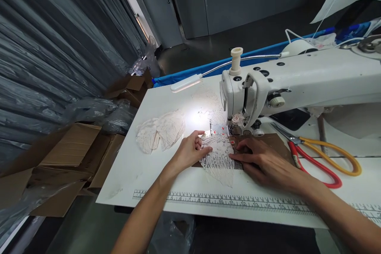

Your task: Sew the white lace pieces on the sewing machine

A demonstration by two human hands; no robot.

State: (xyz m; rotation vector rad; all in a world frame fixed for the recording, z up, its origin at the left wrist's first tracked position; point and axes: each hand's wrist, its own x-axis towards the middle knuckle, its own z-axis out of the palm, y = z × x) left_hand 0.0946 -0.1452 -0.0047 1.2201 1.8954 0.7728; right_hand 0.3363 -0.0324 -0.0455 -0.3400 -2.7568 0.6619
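Observation:
A piece of white lace (218, 158) with a scalloped upper border lies flat at the front of the sewing machine (297, 79), close to its presser foot. My left hand (190, 149) rests at the lace's left edge, thumb on top and index finger stretched toward the needle plate, apart from the thumb; the other fingers curl in. From the right, my right hand (258, 158) touches the lace's edge with an extended index finger. A brown plate (274, 143) with red marks lies partly under the lace and my right hand.
Two joined lace pieces (160, 131) lie on the white table (133, 174) at left. Scissors (321, 154) with red and yellow handles lie at right. A ruler strip (220, 200) runs along the front edge. A lamp (186, 83) lights the needle area; cardboard boxes (71, 147) stand left.

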